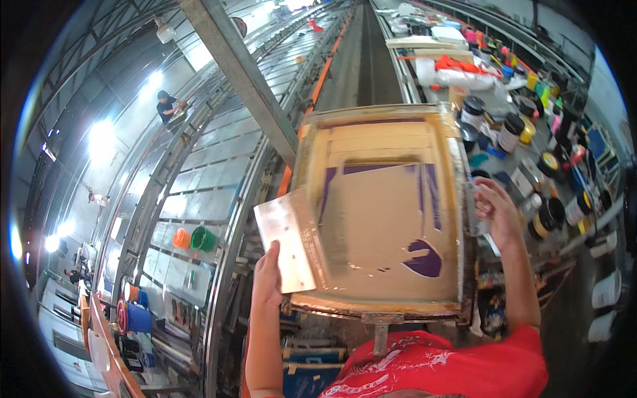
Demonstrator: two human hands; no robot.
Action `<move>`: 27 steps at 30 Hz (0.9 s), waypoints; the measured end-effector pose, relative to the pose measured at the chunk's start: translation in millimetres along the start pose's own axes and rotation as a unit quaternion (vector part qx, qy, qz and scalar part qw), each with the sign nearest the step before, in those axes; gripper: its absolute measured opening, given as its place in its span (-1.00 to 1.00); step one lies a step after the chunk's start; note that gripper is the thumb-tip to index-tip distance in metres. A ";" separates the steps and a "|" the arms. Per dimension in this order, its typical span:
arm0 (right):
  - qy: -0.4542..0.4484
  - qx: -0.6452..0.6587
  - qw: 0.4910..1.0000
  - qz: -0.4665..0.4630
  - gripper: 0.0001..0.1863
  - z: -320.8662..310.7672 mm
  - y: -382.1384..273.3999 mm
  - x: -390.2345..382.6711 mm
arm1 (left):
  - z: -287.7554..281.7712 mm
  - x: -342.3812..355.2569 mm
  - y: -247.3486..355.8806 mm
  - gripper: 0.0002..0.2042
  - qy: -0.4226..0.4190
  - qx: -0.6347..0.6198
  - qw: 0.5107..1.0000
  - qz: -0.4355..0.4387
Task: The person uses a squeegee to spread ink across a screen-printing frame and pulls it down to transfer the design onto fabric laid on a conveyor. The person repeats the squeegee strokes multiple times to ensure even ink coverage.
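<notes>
Holding a flat squeegee blade (pixel 290 247) at the left edge of the screen-printing frame (pixel 381 209), the left hand (pixel 267 275) is clamped on it; the right hand (pixel 494 212) grips the frame's right rail. Likely between ink passes; next stroke needs the blade seated flat on the mesh.

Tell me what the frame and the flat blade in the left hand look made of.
The frame looks like wood, pale yellow and stained, around a thin tan mesh patched with purple. The flat blade in the left hand looks like pale wood or plastic, with a smooth, light-catching face; which one is unclear.
</notes>
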State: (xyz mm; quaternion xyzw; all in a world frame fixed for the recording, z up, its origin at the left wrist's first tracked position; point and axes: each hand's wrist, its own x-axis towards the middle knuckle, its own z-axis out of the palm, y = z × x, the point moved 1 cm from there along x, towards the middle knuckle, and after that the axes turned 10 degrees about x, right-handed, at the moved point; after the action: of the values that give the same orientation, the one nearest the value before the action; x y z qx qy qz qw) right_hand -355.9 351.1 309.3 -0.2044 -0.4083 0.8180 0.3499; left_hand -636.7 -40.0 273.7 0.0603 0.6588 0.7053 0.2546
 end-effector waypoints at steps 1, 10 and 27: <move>0.015 0.005 1.000 -0.010 -0.76 -3.4 -2.5 20.5 | 16.1 28.6 7.0 -0.50 -0.007 0.007 1.000 -0.008; 0.205 -0.212 0.952 -0.088 -0.47 -30.5 -39.2 180.5 | 138.4 241.2 76.8 -0.39 -0.091 0.060 0.994 -0.022; 0.124 -0.121 0.976 -0.130 -0.55 -20.3 -44.0 587.4 | 260.9 621.5 147.3 -0.35 -0.107 0.033 0.994 0.010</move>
State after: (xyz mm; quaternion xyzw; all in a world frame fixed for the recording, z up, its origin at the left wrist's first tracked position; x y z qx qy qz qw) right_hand -719.9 814.7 304.6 -0.2908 -0.4809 0.6781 0.4737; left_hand -1104.6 466.7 292.0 0.1505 0.6498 0.6756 0.3142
